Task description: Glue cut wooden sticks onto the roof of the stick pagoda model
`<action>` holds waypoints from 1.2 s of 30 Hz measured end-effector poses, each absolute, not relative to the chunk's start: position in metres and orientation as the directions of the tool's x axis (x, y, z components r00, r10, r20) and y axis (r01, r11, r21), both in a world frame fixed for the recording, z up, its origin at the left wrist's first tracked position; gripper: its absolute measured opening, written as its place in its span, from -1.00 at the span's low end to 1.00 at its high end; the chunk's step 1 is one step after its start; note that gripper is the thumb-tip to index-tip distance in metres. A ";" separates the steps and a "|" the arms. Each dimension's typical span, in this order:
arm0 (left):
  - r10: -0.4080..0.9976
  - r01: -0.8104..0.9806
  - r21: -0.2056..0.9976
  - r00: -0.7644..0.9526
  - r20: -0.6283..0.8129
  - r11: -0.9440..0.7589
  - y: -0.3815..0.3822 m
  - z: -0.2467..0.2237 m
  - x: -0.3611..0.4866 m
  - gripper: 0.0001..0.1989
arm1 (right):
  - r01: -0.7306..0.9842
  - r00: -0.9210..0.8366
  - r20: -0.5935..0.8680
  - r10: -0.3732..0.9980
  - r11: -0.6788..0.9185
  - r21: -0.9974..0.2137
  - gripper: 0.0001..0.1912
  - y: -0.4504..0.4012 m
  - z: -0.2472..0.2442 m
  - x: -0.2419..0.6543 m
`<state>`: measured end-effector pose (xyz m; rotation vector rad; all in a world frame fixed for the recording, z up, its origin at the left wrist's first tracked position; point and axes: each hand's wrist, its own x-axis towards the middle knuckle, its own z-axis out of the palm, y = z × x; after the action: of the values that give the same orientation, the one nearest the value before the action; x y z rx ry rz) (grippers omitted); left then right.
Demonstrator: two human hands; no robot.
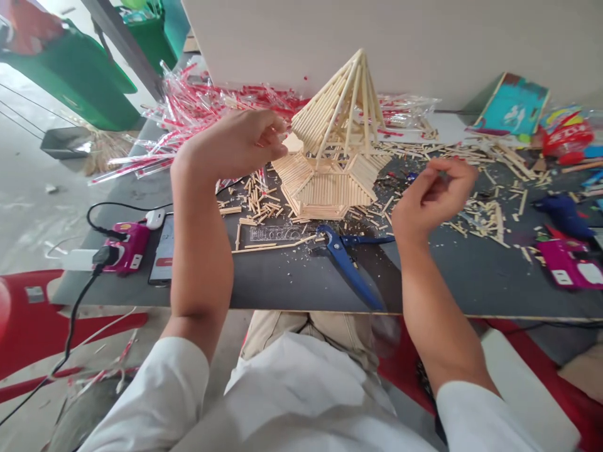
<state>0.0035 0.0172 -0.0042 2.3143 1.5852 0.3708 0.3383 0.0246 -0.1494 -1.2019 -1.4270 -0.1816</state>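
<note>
A small pavilion-like model (330, 188) of thin wooden sticks stands on the dark table, with a tall pointed stick roof (332, 103) above a flared base. The roof's left face is closely covered with sticks, while its front and right show gaps between the ribs. My left hand (242, 141) is raised just left of the roof, fingers curled and thumb close to them. Whether it touches the roof or holds anything I cannot tell. My right hand (438, 194) hovers right of the model, its fingers bent inward with nothing visible in them. Blue-handled cutters (348, 263) lie in front.
Loose stick pieces (264, 201) are scattered around the model. A clear ruler (282, 234) lies left of the cutters. Plastic wrappers (211, 107) pile up behind. At left are a phone (162, 251) and pink power strip (127, 248); at right, a blue glue gun (563, 213).
</note>
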 end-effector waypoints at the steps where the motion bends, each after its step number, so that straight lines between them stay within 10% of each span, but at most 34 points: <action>1: 0.940 0.871 0.370 0.340 0.020 -0.323 0.014 -0.001 0.001 -0.60 | 0.739 0.250 0.868 0.429 0.494 -0.457 -0.69 0.016 -0.142 0.332; 5: 0.948 0.875 0.372 0.313 0.051 -0.309 0.005 0.007 -0.014 -0.48 | 0.602 -0.103 0.928 0.357 0.766 -0.228 -0.76 -0.029 -0.126 0.287; 11: 0.988 0.936 0.316 0.139 0.072 -0.155 -0.009 0.018 -0.034 -0.55 | 0.318 -0.816 0.417 0.400 0.914 -0.254 -0.79 -0.064 -0.153 0.235; 23: 0.979 0.924 0.325 0.186 0.083 -0.203 -0.021 0.023 -0.039 -0.53 | 0.492 -0.797 0.315 0.515 0.857 -0.155 -0.76 -0.056 -0.169 0.226; 36: 0.851 0.810 0.265 0.515 0.107 -0.523 -0.055 0.033 0.020 -0.70 | 0.334 -0.520 0.681 0.515 0.857 -0.393 -0.79 -0.036 -0.095 0.275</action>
<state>0.0195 -0.0552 0.0334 2.5717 1.4249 0.3333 0.2754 -0.0360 -0.0945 -0.6139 -2.1645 0.2673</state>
